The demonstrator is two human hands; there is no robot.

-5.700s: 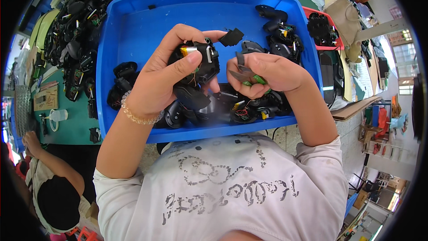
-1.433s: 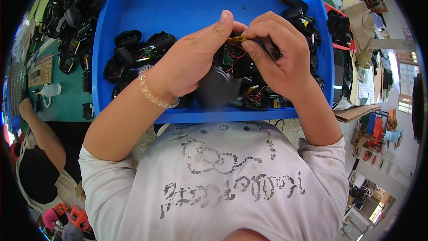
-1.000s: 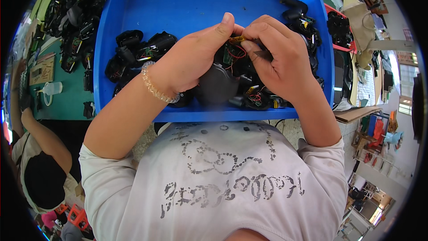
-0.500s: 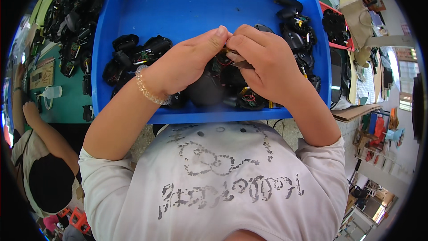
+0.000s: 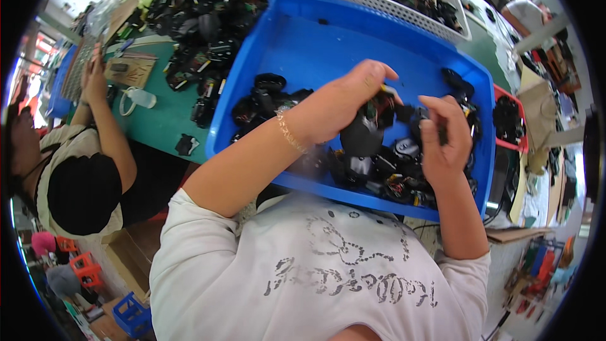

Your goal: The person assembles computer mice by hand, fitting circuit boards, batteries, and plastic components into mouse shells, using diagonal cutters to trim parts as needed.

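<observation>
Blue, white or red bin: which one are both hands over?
The large blue bin: the left hand and right hand are above it; the white basket sits beyond it, the red bin to its right.

And here's my shirt, off-white, its left sleeve and right sleeve short and loose. Across the chest, dark, broken-stroke lettering! Towards the hem, a dotted outline drawing. And behind my left hand, a translucent, amber-tinted coil bracelet!
</observation>
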